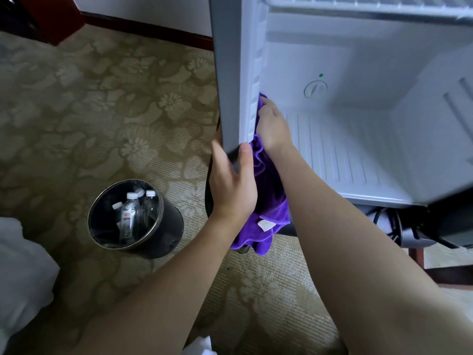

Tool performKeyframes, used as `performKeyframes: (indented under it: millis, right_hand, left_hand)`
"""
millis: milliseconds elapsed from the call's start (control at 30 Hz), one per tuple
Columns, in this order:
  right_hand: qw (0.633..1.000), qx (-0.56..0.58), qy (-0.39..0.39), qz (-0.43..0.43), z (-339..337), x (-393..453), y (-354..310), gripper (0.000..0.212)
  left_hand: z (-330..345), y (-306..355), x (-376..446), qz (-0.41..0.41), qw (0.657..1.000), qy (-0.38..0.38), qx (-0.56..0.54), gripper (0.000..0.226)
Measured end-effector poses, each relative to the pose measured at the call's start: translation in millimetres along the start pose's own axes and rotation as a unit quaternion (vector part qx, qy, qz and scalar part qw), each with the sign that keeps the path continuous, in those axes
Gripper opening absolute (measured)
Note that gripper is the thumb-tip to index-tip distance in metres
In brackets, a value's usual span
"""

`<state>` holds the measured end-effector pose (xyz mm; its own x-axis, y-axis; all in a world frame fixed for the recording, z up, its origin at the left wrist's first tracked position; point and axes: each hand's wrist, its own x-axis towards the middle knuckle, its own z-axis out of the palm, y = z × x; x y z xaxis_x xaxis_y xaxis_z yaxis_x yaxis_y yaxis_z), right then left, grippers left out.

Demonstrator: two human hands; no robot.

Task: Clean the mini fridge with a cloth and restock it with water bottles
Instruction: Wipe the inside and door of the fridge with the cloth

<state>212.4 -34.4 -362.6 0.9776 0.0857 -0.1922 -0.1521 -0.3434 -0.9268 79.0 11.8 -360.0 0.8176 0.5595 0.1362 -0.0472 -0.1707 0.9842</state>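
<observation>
Right hand (272,126) presses purple cloth (268,201) flat-fingered on mini fridge (332,60) wall, cloth half hidden. Left hand (231,184) grips fridge's corner. Water bottles (131,213) sit in black bin (169,234).

There is one view only, from a wide-angle camera on the person's head. It looks forward and steeply down, along both bare forearms, which reach away from the bottom edge. It sits close to the open fridge (358,103), whose white inside fills the upper right. The carpet (89,103) takes up the left, with a bin (163,242) low in the middle. Straight edges bend toward the frame's borders.
</observation>
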Motion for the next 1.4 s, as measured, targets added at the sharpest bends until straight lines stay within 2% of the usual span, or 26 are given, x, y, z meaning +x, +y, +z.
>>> performKeyframes:
  millis: [133, 267, 433, 533, 633, 867, 933, 1033, 1133, 1267, 1400]
  right_hand:
    - [0.998, -0.054, -0.022, -0.003, -2, -15, 4, 0.068]
    - [0.996, -0.085, -0.030, -0.028, -5, -36, 16, 0.053]
    - [0.997, -0.065, -0.012, -0.050, -10, -74, 24, 0.060]
    - [0.997, -0.060, 0.002, -0.041, -13, -99, 29, 0.051]
    - [0.998, -0.012, 0.039, -0.040, -15, -123, 36, 0.036]
    - [0.988, 0.111, 0.109, 0.024, -10, -148, 33, 0.039]
    - [0.977, 0.171, 0.115, 0.059, -12, -158, 33, 0.037]
    - [0.939, 0.312, 0.104, 0.104, -19, -172, 24, 0.037]
    - [0.928, 0.350, 0.096, 0.085, -25, -182, 10, 0.036]
    - [0.927, 0.358, 0.104, 0.049, -39, -186, -10, 0.040]
    - [0.917, 0.383, 0.103, 0.040, -58, -190, -26, 0.040]
  left_hand:
    - [0, 1, -5, 0.001, 1.000, -0.004, 0.003, 0.058]
    - [1, 0, -12, -0.006, 1.000, -0.014, 0.014, 0.060]
    - [0, -1, -19, -0.011, 0.999, -0.024, 0.033, 0.060]
    - [1, 2, -21, -0.013, 0.999, -0.019, 0.034, 0.060]
    - [1, 4, -22, -0.020, 0.999, -0.020, 0.036, 0.055]
    - [1, 12, -26, -0.038, 0.998, -0.018, 0.044, 0.041]
    - [-2, 8, -31, -0.071, 0.996, -0.032, 0.047, 0.050]
    - [-8, 3, -49, -0.100, 0.991, -0.070, 0.056, 0.063]
    - [-12, 5, -63, -0.104, 0.991, -0.081, 0.033, 0.057]
    - [-8, 27, -70, -0.069, 0.996, -0.041, 0.025, 0.058]
    - [3, 46, -75, -0.022, 0.997, -0.031, 0.066, 0.051]
